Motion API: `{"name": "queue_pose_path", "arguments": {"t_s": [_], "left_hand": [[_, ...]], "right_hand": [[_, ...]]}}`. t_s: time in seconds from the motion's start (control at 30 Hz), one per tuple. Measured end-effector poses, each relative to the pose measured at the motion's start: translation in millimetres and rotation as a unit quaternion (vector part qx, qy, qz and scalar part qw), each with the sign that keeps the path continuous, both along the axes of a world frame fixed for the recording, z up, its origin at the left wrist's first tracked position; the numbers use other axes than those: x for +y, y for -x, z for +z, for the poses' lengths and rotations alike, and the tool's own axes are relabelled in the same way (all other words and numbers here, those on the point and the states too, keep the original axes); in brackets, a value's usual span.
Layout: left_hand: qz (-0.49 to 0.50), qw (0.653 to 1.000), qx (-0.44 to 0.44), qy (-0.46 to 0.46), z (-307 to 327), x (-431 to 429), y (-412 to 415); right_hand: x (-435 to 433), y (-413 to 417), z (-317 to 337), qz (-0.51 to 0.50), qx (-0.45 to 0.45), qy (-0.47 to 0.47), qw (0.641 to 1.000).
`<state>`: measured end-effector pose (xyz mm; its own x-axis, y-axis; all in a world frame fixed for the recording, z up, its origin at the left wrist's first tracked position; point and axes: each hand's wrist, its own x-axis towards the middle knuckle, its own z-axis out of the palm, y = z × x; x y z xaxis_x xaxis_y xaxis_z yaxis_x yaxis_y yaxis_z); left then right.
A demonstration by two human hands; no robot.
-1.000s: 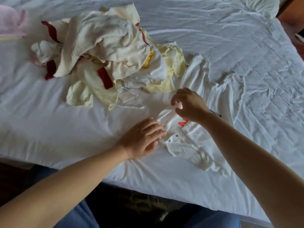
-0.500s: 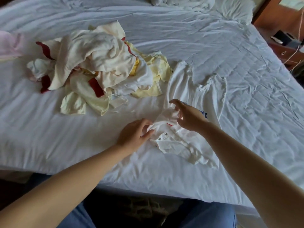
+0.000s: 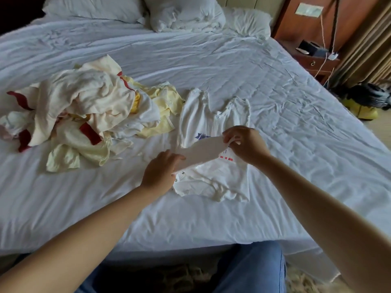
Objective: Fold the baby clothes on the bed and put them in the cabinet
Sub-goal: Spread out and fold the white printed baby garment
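Observation:
A white baby bodysuit (image 3: 213,178) with a blue and red print lies flat on the white bed (image 3: 275,102), near its front edge. One flap of it is lifted and stretched between my hands. My left hand (image 3: 160,170) pinches the flap's left end. My right hand (image 3: 245,142) pinches its right end a little higher. A heap of cream, yellow and red-trimmed baby clothes (image 3: 84,115) lies to the left. The cabinet is not in view.
Pillows (image 3: 184,13) lie at the head of the bed. A wooden nightstand (image 3: 313,58) with cables stands at the far right, beside curtains. A yellow and black object (image 3: 366,102) sits on the floor right of the bed. My jeans-clad legs are below the bed's edge.
Both hands lifted a flap of the bodysuit off the bed and pulled it taut between them. The camera tilted up, so the pillows and nightstand came into view.

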<state>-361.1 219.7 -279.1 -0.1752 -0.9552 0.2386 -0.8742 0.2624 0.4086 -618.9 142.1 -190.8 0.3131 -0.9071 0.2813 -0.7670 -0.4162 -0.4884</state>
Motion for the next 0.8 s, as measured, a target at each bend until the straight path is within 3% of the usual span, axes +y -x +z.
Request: {"name": "queue_pose_path", "arguments": {"t_s": [0.27, 0.37, 0.43, 0.5, 0.8], "left_hand": [[-0.099, 0.992, -0.075, -0.018, 5.8, 2.6, 5.3], [-0.107, 0.974, -0.190, -0.056, 8.0, 4.2, 7.2], [-0.096, 0.965, -0.222, -0.106, 9.4, 6.1, 10.9], [-0.084, 0.962, -0.238, -0.107, 9.2, 4.4, 12.8], [-0.116, 0.973, -0.155, -0.126, 12.3, 15.7, -6.4]], "right_hand": [[48.9, 35.5, -44.2, -0.028, -0.009, -0.063, 0.998], [57.0, 35.6, -62.9, -0.021, 0.078, -0.111, 0.990], [63.8, 34.8, -68.6, -0.002, 0.153, -0.158, 0.976], [69.2, 35.8, -70.3, 0.023, 0.162, -0.193, 0.968], [97.0, 51.0, -78.1, 0.033, 0.166, -0.131, 0.977]]}}
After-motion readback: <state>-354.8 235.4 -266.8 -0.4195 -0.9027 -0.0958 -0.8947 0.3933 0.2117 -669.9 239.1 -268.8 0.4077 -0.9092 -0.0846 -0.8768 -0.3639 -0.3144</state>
